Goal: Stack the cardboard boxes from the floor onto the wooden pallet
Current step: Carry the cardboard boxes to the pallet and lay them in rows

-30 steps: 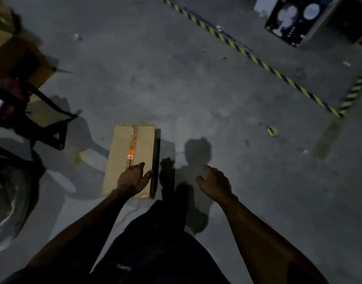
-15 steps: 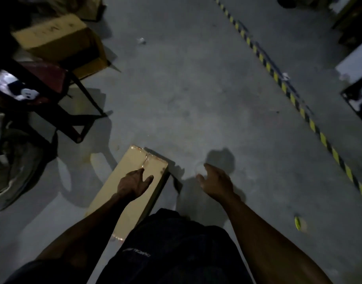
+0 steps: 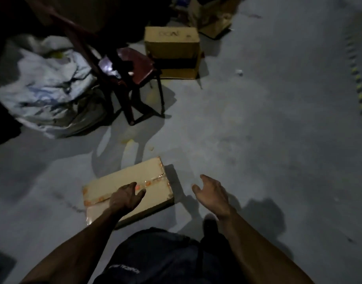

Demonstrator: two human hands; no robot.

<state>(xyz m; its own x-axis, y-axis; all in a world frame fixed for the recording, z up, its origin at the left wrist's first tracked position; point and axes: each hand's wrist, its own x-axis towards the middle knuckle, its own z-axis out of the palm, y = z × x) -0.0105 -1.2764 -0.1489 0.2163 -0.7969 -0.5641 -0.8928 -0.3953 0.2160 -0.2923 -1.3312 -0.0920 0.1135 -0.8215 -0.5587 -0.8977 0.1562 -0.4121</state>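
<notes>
- Two hands reach forward low in the frame, both with loose, spread fingers and gripping nothing: the left hand [image 3: 125, 198] hovers over or rests on the top of the flat cardboard box [image 3: 127, 186], I cannot tell which, while the right hand [image 3: 213, 194] hangs just off the box's right end, well placed, I judge, to take that end for a two-handed lift
- One flat cardboard box lies on the concrete floor [image 3: 258, 140] at lower centre, turned at a slant, its top seam taped with clear tape showing orange marks; it has not yet been lifted
- One dark stool [image 3: 135, 78] stands at middle left, with something pale and shiny on its seat that is too blurred to name
- One bulging white sack [image 3: 47, 87] slumps beside the stool at left
- One taller cardboard box [image 3: 173, 52] stands upright on the floor behind the stool at upper centre, a dark band across its front; more cardboard [image 3: 213, 17] sits past it at the top edge, too dim to count
- One striped floor line [image 3: 360, 95] runs down the right edge
- No wooden pallet is in view, so the carry probably means turning away
</notes>
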